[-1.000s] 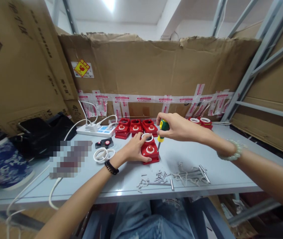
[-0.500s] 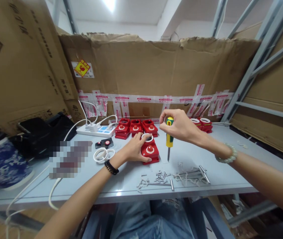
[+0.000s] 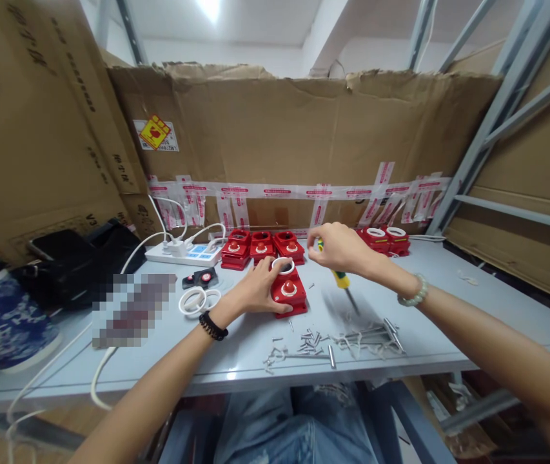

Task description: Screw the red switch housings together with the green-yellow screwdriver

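Steadying a red switch box (image 3: 288, 293) on the grey table (image 3: 449, 303), with the left hand (image 3: 255, 290) curled loosely round its left side, fingers resting against the white ring at its far end. Gripping a screwdriver (image 3: 338, 278) in the right hand (image 3: 338, 248), fingers closed round the yellow and green handle, shaft slanting down and away to the right, tip blurred just above the table and clear of the box. Lying near the right hand, toward the body: a scatter of small screws (image 3: 304, 340) and a bundle of longer metal pins (image 3: 374, 336). Sitting left of the left hand: loose white rings (image 3: 198, 300) and a small black part (image 3: 200, 278). Standing beyond both hands, against the cardboard wall (image 3: 298, 135): a row of more red boxes (image 3: 261, 247), a white power strip (image 3: 182, 253) further left, two ringed red boxes (image 3: 385, 238) beyond the right hand.

Probably light, rigid plastic, smooth enough to skid under a pressing tool; best pinned by its flat sides, well off the raised red button. Screws tiny, prone to roll, easiest pinched by fingertips.
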The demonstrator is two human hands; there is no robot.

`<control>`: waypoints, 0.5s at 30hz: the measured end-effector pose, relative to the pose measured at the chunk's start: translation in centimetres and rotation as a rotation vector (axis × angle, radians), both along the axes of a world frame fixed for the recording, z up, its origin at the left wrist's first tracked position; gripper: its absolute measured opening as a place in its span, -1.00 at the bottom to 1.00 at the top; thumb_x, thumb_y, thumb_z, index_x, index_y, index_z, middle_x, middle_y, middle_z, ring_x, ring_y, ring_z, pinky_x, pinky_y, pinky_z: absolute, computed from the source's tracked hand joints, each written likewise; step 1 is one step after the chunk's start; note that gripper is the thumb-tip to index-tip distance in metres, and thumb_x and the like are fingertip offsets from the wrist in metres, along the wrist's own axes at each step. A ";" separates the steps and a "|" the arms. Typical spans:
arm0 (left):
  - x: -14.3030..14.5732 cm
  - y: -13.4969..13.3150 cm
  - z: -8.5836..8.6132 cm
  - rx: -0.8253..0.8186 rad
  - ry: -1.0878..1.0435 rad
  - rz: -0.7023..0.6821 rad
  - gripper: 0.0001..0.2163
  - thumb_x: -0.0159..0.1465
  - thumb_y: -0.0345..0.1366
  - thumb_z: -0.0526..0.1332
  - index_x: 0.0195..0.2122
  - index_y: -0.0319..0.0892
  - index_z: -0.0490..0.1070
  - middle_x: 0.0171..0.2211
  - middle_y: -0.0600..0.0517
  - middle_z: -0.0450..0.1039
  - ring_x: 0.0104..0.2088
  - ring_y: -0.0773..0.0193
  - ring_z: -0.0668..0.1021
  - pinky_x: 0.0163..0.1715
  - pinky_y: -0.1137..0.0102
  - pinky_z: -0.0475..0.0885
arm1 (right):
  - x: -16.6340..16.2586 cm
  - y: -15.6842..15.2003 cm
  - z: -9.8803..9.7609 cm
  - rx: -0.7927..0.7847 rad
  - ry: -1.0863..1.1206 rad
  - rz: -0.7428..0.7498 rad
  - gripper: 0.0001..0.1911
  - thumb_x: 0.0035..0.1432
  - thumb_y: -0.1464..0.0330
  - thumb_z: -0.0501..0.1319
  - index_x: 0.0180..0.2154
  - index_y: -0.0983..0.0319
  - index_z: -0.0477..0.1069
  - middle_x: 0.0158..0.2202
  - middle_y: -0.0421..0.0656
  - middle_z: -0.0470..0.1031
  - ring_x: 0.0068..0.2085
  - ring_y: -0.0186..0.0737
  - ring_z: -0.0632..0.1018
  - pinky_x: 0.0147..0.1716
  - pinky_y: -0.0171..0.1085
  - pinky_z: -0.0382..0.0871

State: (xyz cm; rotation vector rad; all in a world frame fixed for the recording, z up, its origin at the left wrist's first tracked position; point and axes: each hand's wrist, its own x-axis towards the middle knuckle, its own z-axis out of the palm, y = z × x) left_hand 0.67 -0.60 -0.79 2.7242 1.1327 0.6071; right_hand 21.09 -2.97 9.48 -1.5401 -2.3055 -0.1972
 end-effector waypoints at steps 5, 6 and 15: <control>0.0 0.0 0.0 -0.010 0.013 0.027 -0.12 -0.09 0.01 0.35 0.23 0.02 -0.06 0.01 -0.12 0.15 0.01 -0.12 0.33 -0.05 -0.01 0.29 | 1.1 3.2 -2.8 -0.308 -0.400 0.096 -0.79 -0.19 0.46 0.24 -0.39 0.19 0.53 -0.46 -0.11 0.52 -0.40 -0.18 0.50 -0.47 -0.30 0.22; 0.0 0.1 0.0 -0.012 0.017 0.031 -0.12 -0.09 0.01 0.34 0.23 0.02 -0.06 0.00 -0.12 0.15 0.01 -0.13 0.33 -0.04 -0.02 0.28 | 1.0 3.7 -3.4 -0.322 -0.415 0.120 -0.75 -0.20 0.47 0.26 -0.35 0.18 0.53 -0.44 -0.11 0.53 -0.37 -0.18 0.52 -0.45 -0.30 0.23; -0.7 0.6 0.3 -0.042 0.034 0.087 -0.12 -0.09 0.01 0.33 0.22 0.02 -0.05 0.02 -0.12 0.15 0.02 -0.14 0.33 -0.01 -0.08 0.25 | -1.5 4.5 -5.6 -0.373 -0.496 0.231 -0.70 -0.06 0.31 0.23 -0.22 0.22 0.50 -0.26 -0.02 0.56 -0.22 -0.09 0.54 -0.33 -0.28 0.28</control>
